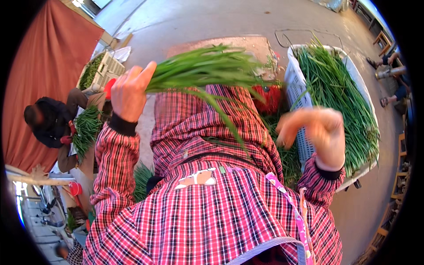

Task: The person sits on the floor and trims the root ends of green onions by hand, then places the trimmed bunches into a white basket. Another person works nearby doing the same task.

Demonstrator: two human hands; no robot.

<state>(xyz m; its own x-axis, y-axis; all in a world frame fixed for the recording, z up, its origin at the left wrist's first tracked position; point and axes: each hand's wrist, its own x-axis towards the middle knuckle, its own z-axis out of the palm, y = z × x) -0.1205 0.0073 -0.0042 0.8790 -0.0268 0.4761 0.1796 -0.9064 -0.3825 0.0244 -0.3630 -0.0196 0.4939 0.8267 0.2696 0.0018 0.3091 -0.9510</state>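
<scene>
My left hand (131,92) grips a bundle of long green leaves (205,66), which look like garlic chives, by one end. The bundle stretches out to the right above my lap and is blurred at its far end, with a few loose blades hanging down. My right hand (314,131), blurred and with bent fingers, is in front of the near left wall of a white plastic crate (299,89). Whether it holds anything cannot be made out. The crate is heaped with more of the same greens (341,109).
A low board (261,43) lies beyond my knees, with a red object (267,99) near it. More greens (288,159) lie between my leg and the crate. At left a person (46,122) in red gloves handles greens (86,127). Wooden stools (402,145) line the right side.
</scene>
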